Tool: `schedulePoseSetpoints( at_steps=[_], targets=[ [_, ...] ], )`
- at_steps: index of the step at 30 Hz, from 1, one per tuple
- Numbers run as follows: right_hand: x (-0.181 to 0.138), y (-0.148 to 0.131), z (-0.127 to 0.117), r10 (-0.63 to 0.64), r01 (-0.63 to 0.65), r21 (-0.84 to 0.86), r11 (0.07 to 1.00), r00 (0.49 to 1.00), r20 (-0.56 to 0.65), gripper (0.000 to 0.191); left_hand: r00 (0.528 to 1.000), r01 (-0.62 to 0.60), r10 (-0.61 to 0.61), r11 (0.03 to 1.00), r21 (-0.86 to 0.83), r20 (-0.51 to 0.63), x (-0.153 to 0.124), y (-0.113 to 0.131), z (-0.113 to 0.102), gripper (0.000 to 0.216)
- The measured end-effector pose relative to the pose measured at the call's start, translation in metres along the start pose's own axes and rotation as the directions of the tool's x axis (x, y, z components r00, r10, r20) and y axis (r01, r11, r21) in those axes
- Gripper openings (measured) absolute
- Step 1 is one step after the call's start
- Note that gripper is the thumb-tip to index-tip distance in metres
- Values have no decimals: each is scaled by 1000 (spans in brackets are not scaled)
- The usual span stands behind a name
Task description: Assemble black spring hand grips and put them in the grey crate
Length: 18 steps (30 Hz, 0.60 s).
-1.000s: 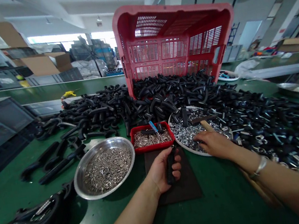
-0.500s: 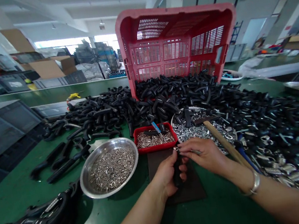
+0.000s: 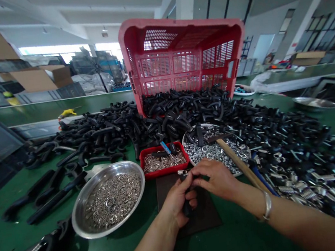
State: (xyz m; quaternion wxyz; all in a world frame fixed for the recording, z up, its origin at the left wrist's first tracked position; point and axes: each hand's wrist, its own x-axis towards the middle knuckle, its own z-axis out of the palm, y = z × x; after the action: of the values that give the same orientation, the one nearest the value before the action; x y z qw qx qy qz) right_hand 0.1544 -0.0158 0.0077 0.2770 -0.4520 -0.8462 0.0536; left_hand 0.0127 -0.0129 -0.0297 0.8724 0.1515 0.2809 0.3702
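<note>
My left hand (image 3: 177,200) is closed round a black plastic handle (image 3: 187,208), held upright over a dark mat (image 3: 207,216). My right hand (image 3: 215,178) pinches at the handle's top end, where a small metal piece (image 3: 182,173) shows. What the right fingers hold is too small to name. Just beyond the hands stand a red tray of metal pins (image 3: 163,160) and a round metal plate of washers (image 3: 212,151). A wooden-handled hammer (image 3: 238,163) lies across that plate.
A steel bowl of small metal rings (image 3: 110,196) stands at the left. A big heap of black handles (image 3: 185,116) spills from a tipped red crate (image 3: 184,57). Longer black parts (image 3: 48,195) lie at the left, metal springs (image 3: 305,192) at the right.
My right hand left the plate of washers and came to the top of the handle in my left hand. The view has shifted slightly to the right.
</note>
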Motion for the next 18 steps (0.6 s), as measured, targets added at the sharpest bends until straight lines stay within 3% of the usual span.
schedulePoseSetpoints(
  at_steps=[2,3,5,6,7,9,12,18],
  targets=[
    [0,14,-13,-76,81,-38,996,990,121,22,999,-38,39,999,13,-32,0,0,2,20],
    [1,27,-22,-49,70,-122,990,984,171,26,997,-45,45,999,5,-56,0,1,3,20],
    [3,61,-45,166,-91,-415,905,975,149,30,995,-36,32,999,-36,-99,0,2,5,19],
    [4,80,-56,355,-259,-585,768,933,53,29,994,-27,20,998,-58,-111,1,3,5,19],
    [5,100,-66,442,-346,-641,685,897,-12,28,993,-15,7,997,-76,-115,1,4,5,19],
    [7,135,-78,529,-422,-688,590,846,-65,23,994,-2,-8,995,-96,-107,2,5,5,20],
    [5,166,-77,557,-424,-706,567,829,-50,21,996,10,-20,994,-109,-84,2,5,3,20],
    [-5,170,-80,532,-435,-700,566,842,-94,26,998,45,-50,993,-111,-44,-1,7,1,22]
  ],
)
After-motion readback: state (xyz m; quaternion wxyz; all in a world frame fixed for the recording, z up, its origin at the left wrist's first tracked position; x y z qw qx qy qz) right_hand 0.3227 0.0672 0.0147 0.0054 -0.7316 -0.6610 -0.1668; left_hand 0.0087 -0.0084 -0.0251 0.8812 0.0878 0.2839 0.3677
